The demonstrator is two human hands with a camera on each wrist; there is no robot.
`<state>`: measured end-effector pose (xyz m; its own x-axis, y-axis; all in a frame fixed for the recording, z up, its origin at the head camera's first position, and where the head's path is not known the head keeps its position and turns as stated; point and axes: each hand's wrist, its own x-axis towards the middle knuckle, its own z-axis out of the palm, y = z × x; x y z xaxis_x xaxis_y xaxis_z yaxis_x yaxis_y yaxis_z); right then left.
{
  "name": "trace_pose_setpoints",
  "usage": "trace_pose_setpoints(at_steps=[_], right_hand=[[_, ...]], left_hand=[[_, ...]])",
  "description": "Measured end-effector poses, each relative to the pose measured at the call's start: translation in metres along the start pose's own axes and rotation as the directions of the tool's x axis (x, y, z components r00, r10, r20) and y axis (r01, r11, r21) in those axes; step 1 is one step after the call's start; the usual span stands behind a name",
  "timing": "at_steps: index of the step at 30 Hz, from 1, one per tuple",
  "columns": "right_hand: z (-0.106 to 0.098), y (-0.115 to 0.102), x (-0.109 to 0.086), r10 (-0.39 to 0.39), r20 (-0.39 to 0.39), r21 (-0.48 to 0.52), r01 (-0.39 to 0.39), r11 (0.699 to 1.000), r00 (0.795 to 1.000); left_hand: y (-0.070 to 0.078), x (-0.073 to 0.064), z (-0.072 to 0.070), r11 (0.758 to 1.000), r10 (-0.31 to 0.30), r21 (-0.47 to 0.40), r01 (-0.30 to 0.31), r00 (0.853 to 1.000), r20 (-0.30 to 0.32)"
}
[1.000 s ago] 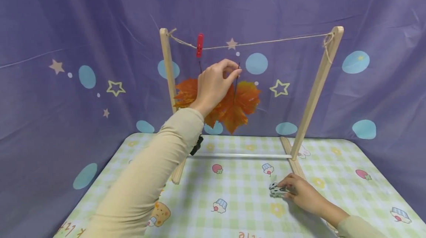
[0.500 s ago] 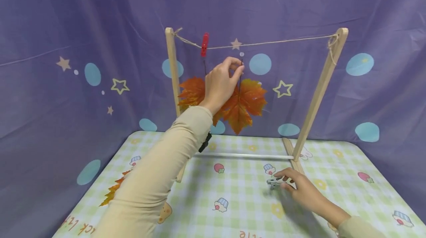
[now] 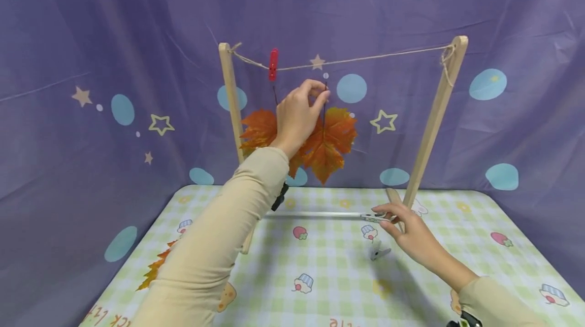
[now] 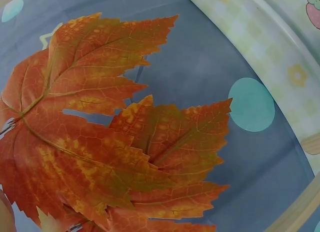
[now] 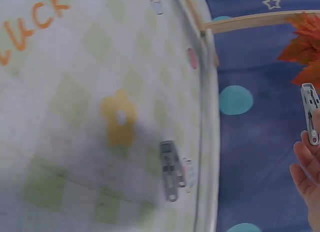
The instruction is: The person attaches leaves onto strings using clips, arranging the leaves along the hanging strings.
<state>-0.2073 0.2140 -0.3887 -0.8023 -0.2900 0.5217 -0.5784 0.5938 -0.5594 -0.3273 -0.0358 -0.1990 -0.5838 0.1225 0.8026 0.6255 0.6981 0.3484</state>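
My left hand (image 3: 299, 113) pinches the thin dark stem of an orange maple leaf (image 3: 328, 146), holding it upright below the twine line (image 3: 365, 58). Beside it, partly behind the hand, a second maple leaf (image 3: 259, 129) hangs from a red clothespin (image 3: 273, 64) on the twine. The leaves overlap in the left wrist view. Over the table at the right, my right hand (image 3: 411, 233) holds a pale grey clothespin (image 5: 309, 104) between thumb and fingers. Another grey clothespin (image 3: 379, 253) lies on the tablecloth below that hand.
Wooden posts, left (image 3: 232, 98) and right (image 3: 431, 124), carry the twine. A white rod (image 3: 320, 214) joins them low down. Another autumn leaf (image 3: 154, 272) lies on the checked tablecloth (image 3: 338, 266) at left, partly behind my left sleeve. A purple curtain (image 3: 183, 63) hangs behind.
My right hand has picked a grey clothespin up from the table and raised it toward the rod, leaving another behind. The left hand keeps the leaf nearly still below the twine.
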Motion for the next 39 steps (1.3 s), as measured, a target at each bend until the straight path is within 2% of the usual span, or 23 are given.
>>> trace_pose_setpoints(at_steps=[9,15,25,32,35,39], right_hand=[[-0.013,-0.01,0.013,0.003,-0.076,0.073,0.003,0.997,0.997],[-0.028,-0.017,0.026,-0.005,-0.112,0.059,0.011,0.998,0.994],[-0.048,-0.036,0.054,0.035,-0.147,0.076,-0.024,0.997,0.989],[-0.052,-0.044,0.072,0.081,-0.183,0.187,-0.046,0.981,0.98],[-0.05,-0.049,0.081,0.113,-0.19,0.21,-0.072,0.975,0.975],[-0.047,-0.055,0.095,0.108,-0.2,0.21,-0.065,0.976,0.974]], left_hand=[[0.001,0.001,-0.004,1.0,-0.023,0.013,0.023,1.0,0.009],[0.002,0.002,-0.004,1.0,-0.027,0.013,0.027,0.999,0.02],[-0.002,0.003,0.002,0.999,-0.049,-0.011,0.049,0.998,0.036],[-0.002,0.001,0.004,0.998,-0.053,-0.024,0.054,0.998,0.037],[-0.003,0.0,0.004,0.998,-0.066,-0.009,0.066,0.997,0.04],[-0.004,-0.002,0.004,0.998,-0.068,0.017,0.068,0.997,0.044]])
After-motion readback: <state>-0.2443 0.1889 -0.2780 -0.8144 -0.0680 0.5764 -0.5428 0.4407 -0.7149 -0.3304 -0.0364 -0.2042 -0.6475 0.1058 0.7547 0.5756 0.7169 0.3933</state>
